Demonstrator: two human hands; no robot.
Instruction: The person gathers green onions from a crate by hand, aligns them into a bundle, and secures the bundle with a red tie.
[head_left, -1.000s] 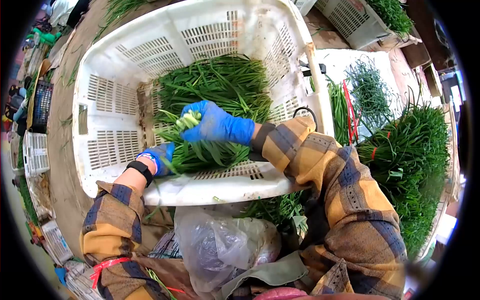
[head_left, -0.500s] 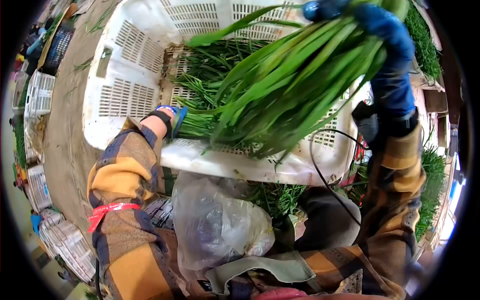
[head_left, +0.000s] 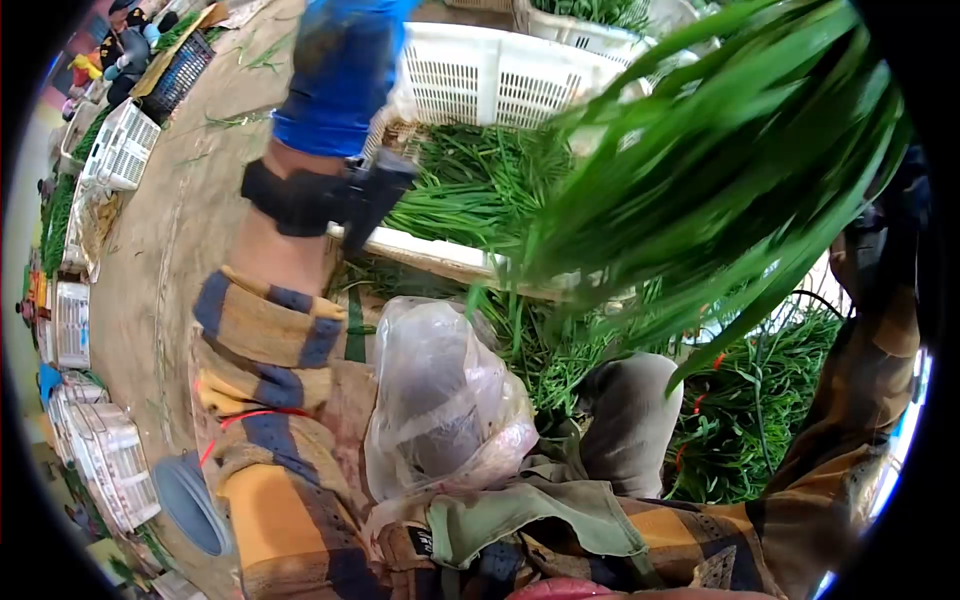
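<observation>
Blue-gloved left hand [head_left: 340, 70] has left the crate [head_left: 500, 75]; greens [head_left: 720, 170] swung rightward; fingers blurred, grip cannot be told.

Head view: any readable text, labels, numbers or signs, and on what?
None legible.
Small dark tag on the green cloth: pale marks, too small to read.
White crate, left hand glove and plastic bag: no print visible.

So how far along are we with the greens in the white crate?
Done: bundles tied with red bands lie piled at the right. In hand: a loose bunch is raised over the white crate, the grip on it out of view. Remaining: a layer of greens in the crate.
</observation>
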